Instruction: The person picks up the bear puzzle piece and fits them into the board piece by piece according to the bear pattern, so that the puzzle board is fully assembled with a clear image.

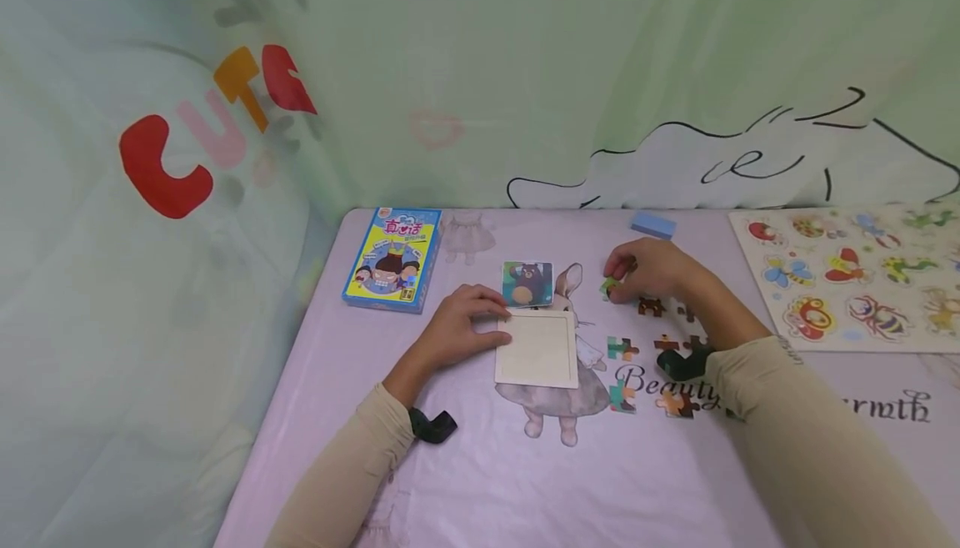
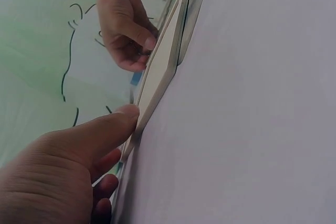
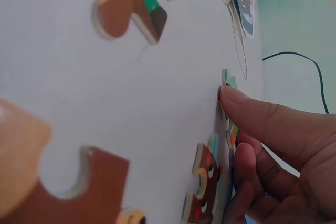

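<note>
My left hand [image 1: 465, 327] holds the left edge of a square wooden puzzle tray [image 1: 536, 352], near its far corner. In the left wrist view its thumb [image 2: 118, 124] lies on that edge. Between thumb and fingers, my right hand [image 1: 651, 268] pinches a green puzzle piece [image 1: 609, 288], low over the table. Bear-picture puzzle pieces lie loosely in rows around it, among them a brown piece with eyes [image 3: 206, 182], a green-and-brown piece [image 3: 123, 9] and a teal piece [image 1: 621, 398]. Some are partly hidden by the right arm. Just beyond the tray lies a bear picture card [image 1: 527, 283].
A blue and yellow card box [image 1: 392, 260] lies at the back left. At the right is a wooden board of insect pictures [image 1: 847, 277]. Near the back edge lies a small blue block [image 1: 653, 224]. Printed curtains hang behind and to the left of the table [image 1: 480, 481].
</note>
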### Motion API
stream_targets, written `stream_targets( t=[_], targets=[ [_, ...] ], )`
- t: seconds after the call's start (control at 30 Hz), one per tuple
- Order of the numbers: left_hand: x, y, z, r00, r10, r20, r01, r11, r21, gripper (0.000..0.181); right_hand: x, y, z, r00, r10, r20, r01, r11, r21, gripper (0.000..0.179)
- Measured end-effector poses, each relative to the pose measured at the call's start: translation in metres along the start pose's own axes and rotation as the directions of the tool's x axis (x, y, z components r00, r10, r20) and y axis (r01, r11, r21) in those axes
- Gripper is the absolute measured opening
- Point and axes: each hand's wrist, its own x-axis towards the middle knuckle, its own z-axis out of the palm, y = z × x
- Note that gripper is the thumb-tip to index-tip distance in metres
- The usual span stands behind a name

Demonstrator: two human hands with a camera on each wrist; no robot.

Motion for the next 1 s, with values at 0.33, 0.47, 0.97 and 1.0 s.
stream_targets(
  t=[0.33,0.47,0.97,1.0],
  targets=[
    [0.0,-0.001,0.001,1.0,0.001,-0.008,-0.001,1.0,-0.011,0.031,-0.002,0.002,-0.001,1.0,-0.009,-0.007,0.009,1.0,0.03,0.03],
    [-0.001,0.0,0.0,1.0,-0.007,-0.017,0.006,1.0,-0.03,0.031,-0.006,0.003,-0.001,1.0,-0.027,-0.006,0.027,0.999,0.031,0.026],
    [-0.001,0.001,-0.001,0.999,-0.034,-0.007,0.033,0.998,-0.046,0.029,-0.018,-0.004,-0.002,0.996,-0.083,-0.046,0.087,0.99,0.109,0.016],
    [-0.001,0.001,-0.001,0.999,-0.036,-0.007,0.035,0.998,-0.046,0.029,-0.018,-0.006,-0.001,0.996,-0.081,-0.041,0.086,0.987,0.133,0.018]
  ],
)
